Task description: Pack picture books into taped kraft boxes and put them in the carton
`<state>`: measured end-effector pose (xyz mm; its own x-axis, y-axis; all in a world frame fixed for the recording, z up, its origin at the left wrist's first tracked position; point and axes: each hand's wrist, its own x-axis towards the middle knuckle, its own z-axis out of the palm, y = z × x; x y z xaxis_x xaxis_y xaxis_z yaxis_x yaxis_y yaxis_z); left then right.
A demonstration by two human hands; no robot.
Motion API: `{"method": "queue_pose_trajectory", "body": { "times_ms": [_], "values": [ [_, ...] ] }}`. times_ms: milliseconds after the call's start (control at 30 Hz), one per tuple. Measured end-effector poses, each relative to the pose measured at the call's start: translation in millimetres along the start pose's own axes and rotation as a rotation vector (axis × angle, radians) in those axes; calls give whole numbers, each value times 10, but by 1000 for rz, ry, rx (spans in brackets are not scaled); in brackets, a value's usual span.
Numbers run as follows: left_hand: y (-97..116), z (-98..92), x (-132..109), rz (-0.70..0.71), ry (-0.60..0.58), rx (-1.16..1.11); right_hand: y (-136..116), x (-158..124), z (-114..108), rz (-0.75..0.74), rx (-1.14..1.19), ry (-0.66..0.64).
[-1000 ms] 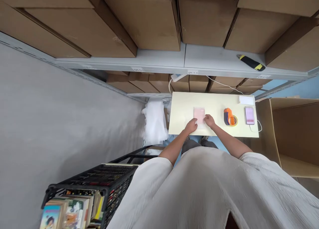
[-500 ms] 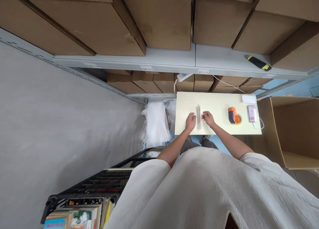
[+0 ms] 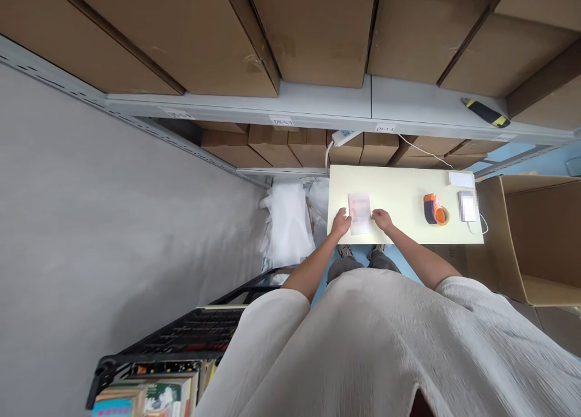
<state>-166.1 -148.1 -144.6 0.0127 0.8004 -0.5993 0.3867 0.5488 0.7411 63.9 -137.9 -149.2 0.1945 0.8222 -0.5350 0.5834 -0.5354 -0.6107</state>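
A flat, pinkish-white rectangular packet (image 3: 360, 213), seemingly covered in cloudy film, lies face up over the left part of the pale yellow table (image 3: 399, 190). Its contents are too blurred to name. My left hand (image 3: 341, 222) is at the packet's left edge, its fingers bent against the side. At the opposite edge, the fingers of my right hand (image 3: 381, 219) are pressed together on the packet. An orange and dark tape dispenser (image 3: 433, 209) with a roll of tape sits farther right on the table.
White wrapping sheets (image 3: 290, 223) hang left of the table. A large open carton (image 3: 492, 235) stands to the right. Shelves with cardboard boxes (image 3: 324, 36) and a utility knife (image 3: 488, 112) rise ahead. A black crate (image 3: 177, 332) of books is at lower left.
The packet stood thin and edge-on between my parted hands; now its broad face shows. Both hands have come to its edges. The view has shifted slightly.
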Motion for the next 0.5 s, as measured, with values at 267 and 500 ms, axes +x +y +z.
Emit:
{"method": "queue_pose_trajectory", "body": {
  "times_ms": [267,500],
  "values": [
    [-96,105,-17,21,-53,-21,-231,-12,60,139,-50,35],
    [-80,62,-26,63,-61,53,-305,43,175,152,-80,20]
  ]
}}
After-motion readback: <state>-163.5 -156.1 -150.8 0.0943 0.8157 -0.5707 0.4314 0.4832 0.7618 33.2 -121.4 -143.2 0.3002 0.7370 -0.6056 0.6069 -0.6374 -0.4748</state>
